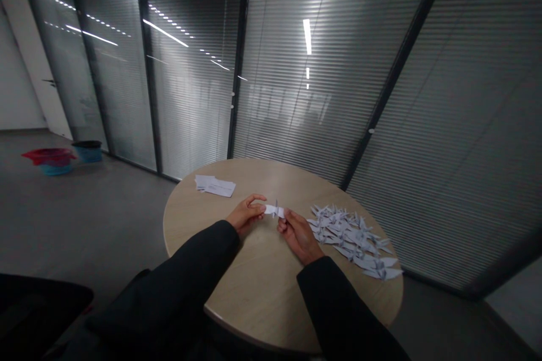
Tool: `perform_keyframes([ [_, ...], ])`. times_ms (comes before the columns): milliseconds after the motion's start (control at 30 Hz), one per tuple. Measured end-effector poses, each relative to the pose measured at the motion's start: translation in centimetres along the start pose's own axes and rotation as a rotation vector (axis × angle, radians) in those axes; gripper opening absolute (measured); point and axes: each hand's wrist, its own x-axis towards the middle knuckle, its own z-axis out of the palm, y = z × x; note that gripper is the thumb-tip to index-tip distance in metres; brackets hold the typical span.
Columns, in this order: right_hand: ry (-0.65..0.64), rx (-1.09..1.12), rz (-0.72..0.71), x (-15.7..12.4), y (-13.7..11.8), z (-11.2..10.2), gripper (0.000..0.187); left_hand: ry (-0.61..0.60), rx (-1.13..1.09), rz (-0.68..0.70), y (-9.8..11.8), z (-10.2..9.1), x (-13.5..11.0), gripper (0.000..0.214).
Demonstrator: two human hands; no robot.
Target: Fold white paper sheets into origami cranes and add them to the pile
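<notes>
well, paper cranes (349, 234) lie on a table (258, 282) beside glass partitions (195, 124).

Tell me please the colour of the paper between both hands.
The folded paper is white, best seen in the head view.

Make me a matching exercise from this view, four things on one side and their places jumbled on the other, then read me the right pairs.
Things:
1. Held origami crane
2. Pile of origami cranes
3. Flat paper slips
4. Bin with red liner

Places:
A. On the table's right side
B. On the floor
C. Between left hand and right hand
D. On the table's far left

Pairs: 1-C, 2-A, 3-D, 4-B
</notes>
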Motion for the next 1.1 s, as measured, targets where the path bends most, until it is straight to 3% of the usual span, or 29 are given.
perform_keyframes([
  [300, -0.025, 0.086, -0.052, 0.1, 0.2, -0.4, 0.038, -0.085, -0.119, 0.029, 0.1, 0.2, -0.2, 0.057],
  [600, -0.058, 0.157, -0.007, -0.3, -0.7, -0.2, 0.029, 0.014, -0.118, 0.017, 0.7, 0.2, -0.3, 0.059],
  [800, -0.001, 0.085, -0.019, -0.3, -1.2, -0.4, 0.030, 0.060, -0.096, -0.020, 0.5, 0.0, -0.2, 0.051],
  [1000, 0.150, -0.256, -0.115, -0.5, -1.4, -0.9, 0.036, 0.142, -0.056, -0.041, 0.5, 0.2, 0.0, 0.035],
  [1100, 0.312, -0.563, -0.302, -0.7, -1.4, -1.0, 0.039, 0.228, -0.004, -0.033, 0.4, 0.2, 0.2, 0.029],
])
